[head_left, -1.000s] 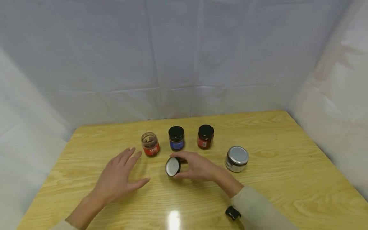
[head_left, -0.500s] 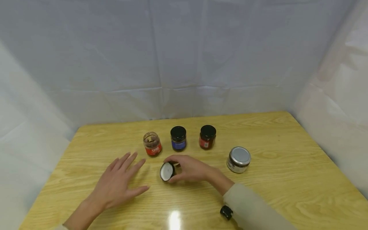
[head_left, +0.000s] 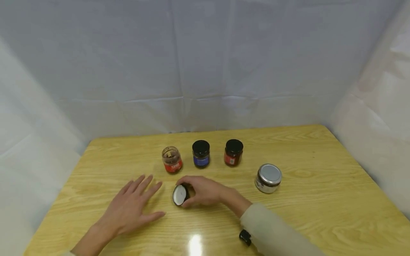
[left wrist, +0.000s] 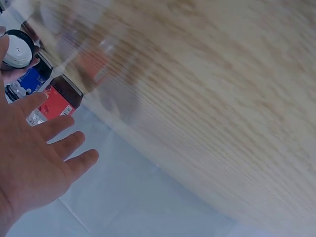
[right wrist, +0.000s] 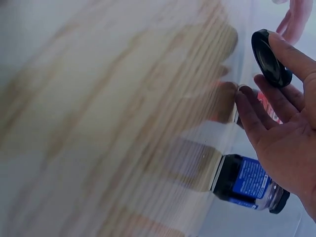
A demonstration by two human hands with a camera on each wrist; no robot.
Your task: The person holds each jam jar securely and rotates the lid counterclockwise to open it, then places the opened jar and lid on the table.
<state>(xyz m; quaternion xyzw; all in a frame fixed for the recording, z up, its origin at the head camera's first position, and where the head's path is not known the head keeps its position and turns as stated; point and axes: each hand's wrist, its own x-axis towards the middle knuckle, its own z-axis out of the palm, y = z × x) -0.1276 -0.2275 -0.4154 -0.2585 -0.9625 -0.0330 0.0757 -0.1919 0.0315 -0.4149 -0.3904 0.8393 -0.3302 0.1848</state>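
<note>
Right hand (head_left: 203,192) had that black jar lid (head_left: 180,195) pinched thumb-to-fingers, white underside kinda facing the splayed-out left hand (head_left: 130,209).

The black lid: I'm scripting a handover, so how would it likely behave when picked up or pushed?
Probably stiff: the black lid shows a crisp round rim while the right hand pinches it. Likely light, being thin and shallow. It might roll if set on edge, given that circular rim.
</note>
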